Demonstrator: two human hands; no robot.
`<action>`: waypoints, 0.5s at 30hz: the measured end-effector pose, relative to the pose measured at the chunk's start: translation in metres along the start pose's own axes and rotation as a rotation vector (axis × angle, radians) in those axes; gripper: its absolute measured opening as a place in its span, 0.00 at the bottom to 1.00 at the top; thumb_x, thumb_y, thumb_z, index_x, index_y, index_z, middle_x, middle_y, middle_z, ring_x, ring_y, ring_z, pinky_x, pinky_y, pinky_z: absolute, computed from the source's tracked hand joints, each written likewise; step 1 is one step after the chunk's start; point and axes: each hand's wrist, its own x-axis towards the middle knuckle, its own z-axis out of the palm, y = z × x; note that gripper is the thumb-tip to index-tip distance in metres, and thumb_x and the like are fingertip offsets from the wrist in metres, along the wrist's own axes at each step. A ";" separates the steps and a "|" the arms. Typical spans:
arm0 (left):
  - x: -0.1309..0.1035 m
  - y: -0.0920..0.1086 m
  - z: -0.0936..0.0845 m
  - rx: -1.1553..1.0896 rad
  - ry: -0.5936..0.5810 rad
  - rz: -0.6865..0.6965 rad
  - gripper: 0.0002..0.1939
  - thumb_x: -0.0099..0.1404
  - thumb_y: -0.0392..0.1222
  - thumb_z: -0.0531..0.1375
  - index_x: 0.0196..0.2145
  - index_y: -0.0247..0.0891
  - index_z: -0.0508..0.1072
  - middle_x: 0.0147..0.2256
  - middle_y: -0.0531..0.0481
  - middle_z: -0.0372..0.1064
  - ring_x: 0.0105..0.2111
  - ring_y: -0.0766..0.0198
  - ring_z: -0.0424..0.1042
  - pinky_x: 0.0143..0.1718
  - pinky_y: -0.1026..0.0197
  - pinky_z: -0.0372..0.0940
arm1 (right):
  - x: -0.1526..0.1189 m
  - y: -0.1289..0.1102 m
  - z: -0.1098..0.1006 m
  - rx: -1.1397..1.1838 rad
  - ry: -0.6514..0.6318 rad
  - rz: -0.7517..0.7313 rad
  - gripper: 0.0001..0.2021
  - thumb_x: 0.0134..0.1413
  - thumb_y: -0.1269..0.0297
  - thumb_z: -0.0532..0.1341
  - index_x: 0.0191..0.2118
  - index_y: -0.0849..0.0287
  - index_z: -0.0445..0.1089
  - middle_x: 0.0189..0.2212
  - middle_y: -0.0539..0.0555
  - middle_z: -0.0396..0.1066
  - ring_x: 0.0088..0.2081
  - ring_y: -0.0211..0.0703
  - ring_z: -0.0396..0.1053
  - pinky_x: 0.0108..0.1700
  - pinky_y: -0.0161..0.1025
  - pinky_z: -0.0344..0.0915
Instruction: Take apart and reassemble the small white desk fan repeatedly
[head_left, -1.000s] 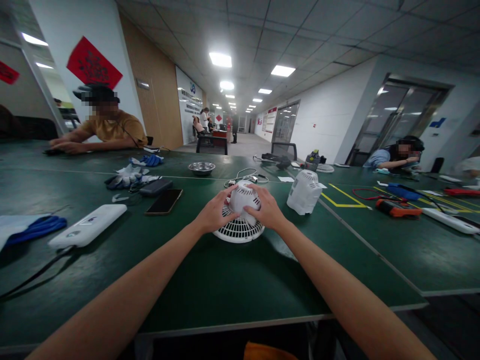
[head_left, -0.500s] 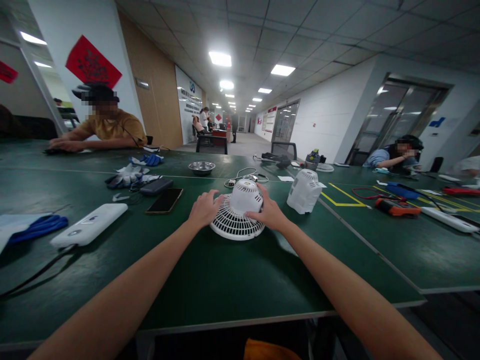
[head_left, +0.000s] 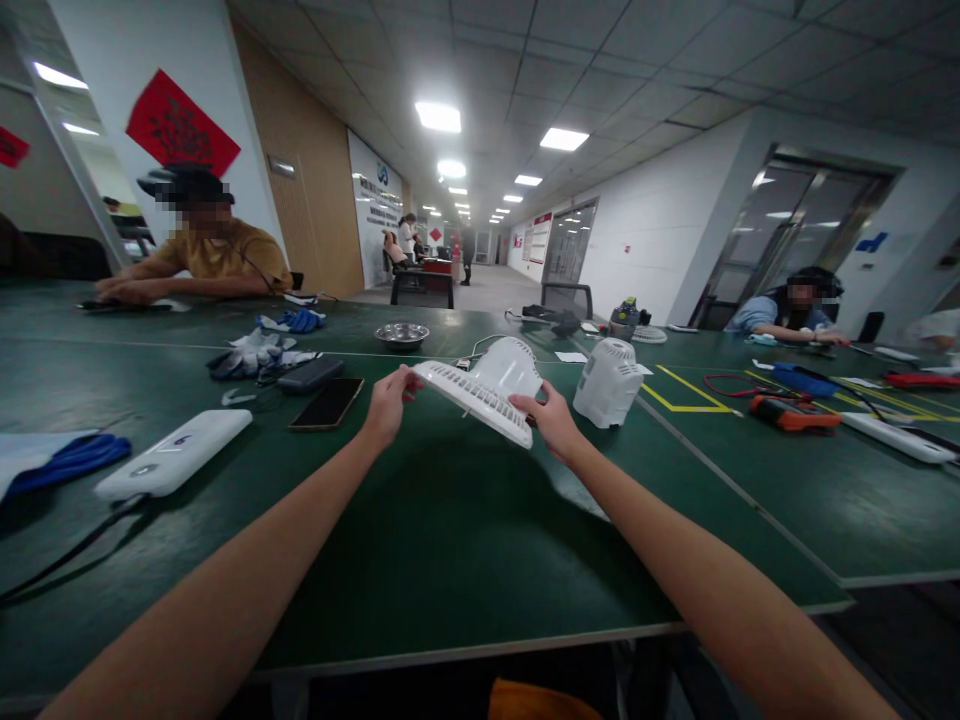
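A white fan part (head_left: 504,375), with a round slotted grille and a domed housing, is tilted above the green table (head_left: 450,560), its left side higher. My left hand (head_left: 388,402) pinches the grille's left edge between thumb and fingers. On the right, my right hand (head_left: 553,418) grips the grille's edge beside the dome, thumb on top. A thin pin sticks out under the grille. Just right of my right hand, a white vented housing (head_left: 608,383) stands upright on the table.
A metal bowl (head_left: 402,335) and cables lie behind. To the left are a phone (head_left: 328,404), a black case (head_left: 311,373), gloves (head_left: 255,355) and a white power strip (head_left: 176,455). An orange multimeter (head_left: 795,414) lies right. People sit at both far sides.
The fan part has been lifted off the table and tipped, left side up. My left hand has moved left and up with its edge; my right hand has shifted slightly right, lower on the rim.
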 end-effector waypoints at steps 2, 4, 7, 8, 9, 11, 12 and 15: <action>-0.001 -0.001 0.004 0.025 -0.007 -0.002 0.28 0.59 0.64 0.57 0.40 0.34 0.77 0.36 0.44 0.75 0.34 0.58 0.72 0.32 0.61 0.64 | -0.003 0.001 0.005 0.155 -0.040 0.088 0.22 0.48 0.53 0.65 0.48 0.56 0.67 0.34 0.52 0.75 0.35 0.46 0.73 0.37 0.42 0.70; -0.006 -0.003 0.010 0.018 -0.077 -0.049 0.26 0.57 0.60 0.61 0.42 0.34 0.77 0.38 0.44 0.76 0.36 0.58 0.73 0.35 0.59 0.66 | -0.007 0.002 0.011 0.274 -0.146 0.178 0.19 0.53 0.49 0.59 0.46 0.56 0.68 0.36 0.52 0.76 0.38 0.47 0.74 0.39 0.44 0.71; -0.015 -0.006 0.018 -0.095 -0.132 -0.183 0.24 0.54 0.55 0.65 0.41 0.32 0.77 0.38 0.43 0.77 0.37 0.56 0.75 0.38 0.56 0.69 | -0.011 0.003 0.015 0.362 -0.274 0.269 0.19 0.58 0.47 0.52 0.44 0.56 0.69 0.38 0.53 0.76 0.41 0.49 0.73 0.43 0.48 0.70; -0.018 -0.006 0.020 -0.132 -0.137 -0.224 0.23 0.54 0.53 0.66 0.40 0.32 0.77 0.37 0.42 0.77 0.36 0.56 0.76 0.37 0.55 0.70 | -0.012 0.003 0.014 0.366 -0.287 0.281 0.19 0.58 0.48 0.52 0.43 0.56 0.69 0.38 0.53 0.76 0.42 0.49 0.73 0.44 0.48 0.70; -0.021 -0.006 0.022 -0.158 -0.142 -0.252 0.22 0.54 0.51 0.67 0.40 0.32 0.77 0.36 0.42 0.78 0.35 0.56 0.76 0.37 0.54 0.71 | -0.012 0.002 0.014 0.358 -0.294 0.289 0.19 0.58 0.47 0.51 0.43 0.56 0.69 0.38 0.53 0.76 0.42 0.49 0.73 0.45 0.49 0.69; -0.025 -0.004 0.024 -0.159 -0.150 -0.277 0.19 0.53 0.49 0.68 0.38 0.31 0.77 0.34 0.42 0.78 0.32 0.56 0.77 0.35 0.53 0.72 | -0.012 0.001 0.011 0.317 -0.321 0.309 0.22 0.59 0.45 0.48 0.44 0.57 0.69 0.37 0.54 0.76 0.42 0.50 0.73 0.46 0.50 0.69; -0.026 -0.003 0.025 -0.140 -0.150 -0.275 0.18 0.53 0.48 0.68 0.38 0.31 0.77 0.33 0.42 0.78 0.31 0.56 0.77 0.34 0.53 0.73 | -0.013 0.000 0.009 0.291 -0.339 0.318 0.24 0.59 0.44 0.47 0.45 0.57 0.68 0.37 0.55 0.76 0.42 0.50 0.73 0.46 0.51 0.69; -0.027 0.002 0.026 -0.045 -0.133 -0.228 0.16 0.53 0.46 0.68 0.34 0.31 0.77 0.29 0.44 0.77 0.27 0.57 0.76 0.30 0.55 0.73 | -0.014 -0.001 0.007 0.261 -0.380 0.329 0.24 0.59 0.45 0.46 0.46 0.57 0.67 0.38 0.55 0.75 0.42 0.49 0.73 0.47 0.50 0.68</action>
